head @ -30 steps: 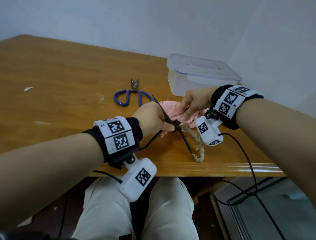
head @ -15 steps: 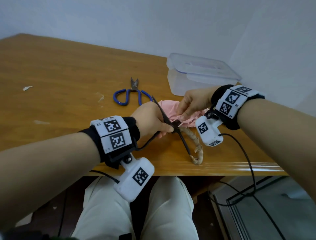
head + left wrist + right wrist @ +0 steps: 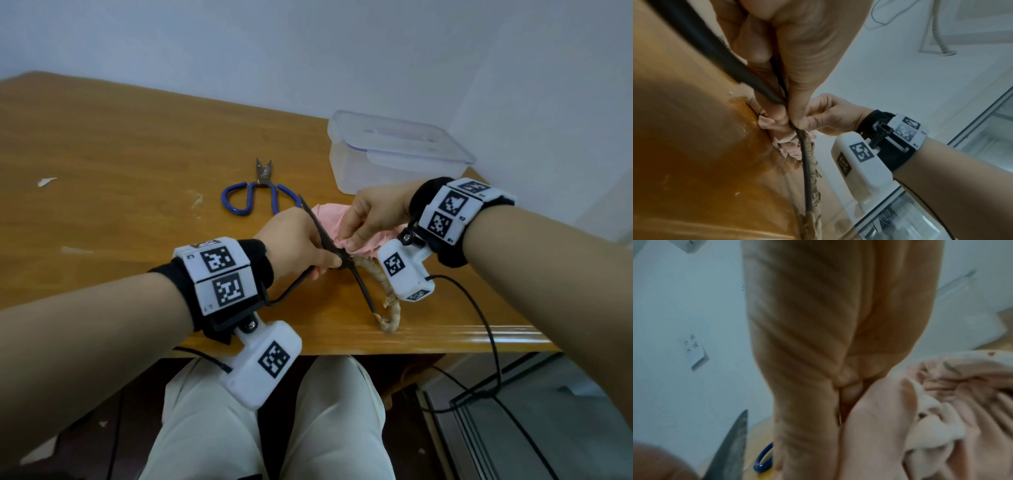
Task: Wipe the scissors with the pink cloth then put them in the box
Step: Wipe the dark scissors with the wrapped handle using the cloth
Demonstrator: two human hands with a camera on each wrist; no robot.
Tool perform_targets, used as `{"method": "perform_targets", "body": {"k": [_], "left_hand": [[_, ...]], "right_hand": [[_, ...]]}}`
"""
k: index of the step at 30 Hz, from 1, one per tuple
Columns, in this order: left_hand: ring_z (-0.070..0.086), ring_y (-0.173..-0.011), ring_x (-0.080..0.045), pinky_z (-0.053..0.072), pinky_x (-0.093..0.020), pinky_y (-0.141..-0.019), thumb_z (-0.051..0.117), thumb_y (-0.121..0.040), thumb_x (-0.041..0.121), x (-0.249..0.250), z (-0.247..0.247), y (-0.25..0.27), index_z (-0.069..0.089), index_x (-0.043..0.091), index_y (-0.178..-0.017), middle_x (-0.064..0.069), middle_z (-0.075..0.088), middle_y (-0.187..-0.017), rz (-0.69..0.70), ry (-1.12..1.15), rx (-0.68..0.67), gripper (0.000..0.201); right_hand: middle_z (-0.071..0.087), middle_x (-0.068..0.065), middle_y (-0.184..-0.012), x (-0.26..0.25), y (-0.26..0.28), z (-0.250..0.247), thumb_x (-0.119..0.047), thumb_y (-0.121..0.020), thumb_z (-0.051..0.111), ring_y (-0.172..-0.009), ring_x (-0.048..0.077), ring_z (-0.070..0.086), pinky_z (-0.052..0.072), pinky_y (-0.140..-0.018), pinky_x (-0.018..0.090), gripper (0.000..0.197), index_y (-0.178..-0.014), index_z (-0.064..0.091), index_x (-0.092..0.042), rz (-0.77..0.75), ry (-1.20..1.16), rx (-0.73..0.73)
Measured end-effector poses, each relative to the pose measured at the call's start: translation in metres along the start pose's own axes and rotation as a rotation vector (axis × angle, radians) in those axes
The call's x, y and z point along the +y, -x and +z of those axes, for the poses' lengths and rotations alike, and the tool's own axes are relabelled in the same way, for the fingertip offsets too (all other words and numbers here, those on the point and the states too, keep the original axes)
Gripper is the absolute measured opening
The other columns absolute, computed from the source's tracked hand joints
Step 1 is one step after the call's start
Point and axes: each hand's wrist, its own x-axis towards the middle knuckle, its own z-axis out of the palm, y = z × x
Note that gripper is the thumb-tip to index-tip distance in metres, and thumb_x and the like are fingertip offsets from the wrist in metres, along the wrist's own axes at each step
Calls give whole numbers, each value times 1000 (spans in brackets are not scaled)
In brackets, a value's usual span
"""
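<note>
We are still holding the black scissors (image 3: 329, 246) in our left grip (image 3: 296, 245), fingers curled round them. Our right grip (image 3: 373, 216) is still pinching the pink cloth (image 3: 342, 228) on the blade, barely shifting since earlier.

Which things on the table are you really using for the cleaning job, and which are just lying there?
Part of the job:
- black scissors, held by the left hand
- pink cloth, pinched by the right hand
- clear box, lid on, waiting

Just lying about:
- blue-handled scissors
- paper scraps
</note>
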Motion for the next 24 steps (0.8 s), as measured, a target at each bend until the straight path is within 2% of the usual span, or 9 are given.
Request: {"method": "perform_targets", "body": {"k": [2, 5, 7, 10, 12, 14, 17, 20, 24], "left_hand": [[64, -53, -7, 51, -21, -61, 74, -82, 30, 0, -1, 1, 72, 12, -66, 2, 70, -59, -1, -10, 10, 25], [64, -54, -6, 53, -22, -65, 73, -82, 30, 0, -3, 2, 73, 10, -67, 1, 71, -61, 16, -17, 1, 25], [63, -54, -5, 52, -20, -65, 73, -82, 30, -1, -4, 1, 73, 11, -67, 1, 71, -62, 10, -19, -6, 25], [63, -52, -5, 52, -19, -62, 75, -81, 27, -1, -6, 0, 73, 10, -70, 0, 72, -64, -15, 26, -18, 21], [64, -53, -6, 51, -20, -60, 75, -81, 26, -1, -7, -1, 74, 8, -72, -1, 72, -66, -16, 33, -9, 20], [62, -52, -6, 50, -20, -59, 75, -80, 28, -1, -8, 0, 74, 8, -72, -1, 72, -64, -10, 11, 0, 23], [63, -52, -5, 53, -21, -63, 75, -81, 28, 0, -8, 0, 74, 8, -72, -2, 72, -66, -6, 16, -16, 22], [62, -51, -4, 53, -20, -63, 75, -81, 28, 0, -9, 0, 73, 9, -69, -1, 72, -64, -6, 7, -36, 22], [62, -51, -4, 53, -19, -62, 75, -81, 25, -1, -11, 0, 72, 11, -68, 3, 69, -59, -35, 26, -59, 20]], "right_hand": [[73, -13, -91, 1, -1, 2, -21, -78, 76, -99, 9, 62, 41, -100, 27, 17, -79, 73, -38, -3, -8, -12], [71, -21, -74, 12, 4, -3, -17, -80, 74, -76, -8, 62, 42, -90, 20, 18, -79, 72, -35, 17, -82, -2], [71, -21, -71, 17, 7, -5, -15, -81, 73, -68, -11, 61, 43, -84, 16, 14, -86, 73, -28, 21, -116, 21], [74, -12, -74, 14, 7, -4, -9, -83, 71, -69, -3, 66, 53, -78, 15, 14, -89, 75, -21, 7, -179, 2], [74, -12, -77, 9, 3, 0, -11, -82, 72, -74, -2, 66, 51, -85, 21, 16, -84, 74, -26, -17, -163, -6], [73, -12, -82, 8, -2, 4, -15, -82, 72, -77, -3, 64, 50, -85, 19, 14, -84, 74, -29, -34, -143, -6], [74, 3, -90, 14, 0, 3, -13, -82, 72, -84, 11, 68, 54, -80, 23, 12, -91, 75, -20, -16, -201, -4], [75, -2, -77, 21, 6, -1, -5, -83, 68, -72, 11, 70, 55, -71, 22, 12, -92, 74, -12, 22, -275, -13], [75, -1, -79, 16, 4, -1, -6, -81, 71, -74, 11, 71, 57, -79, 29, 14, -84, 75, -18, 11, -237, -12]]}}
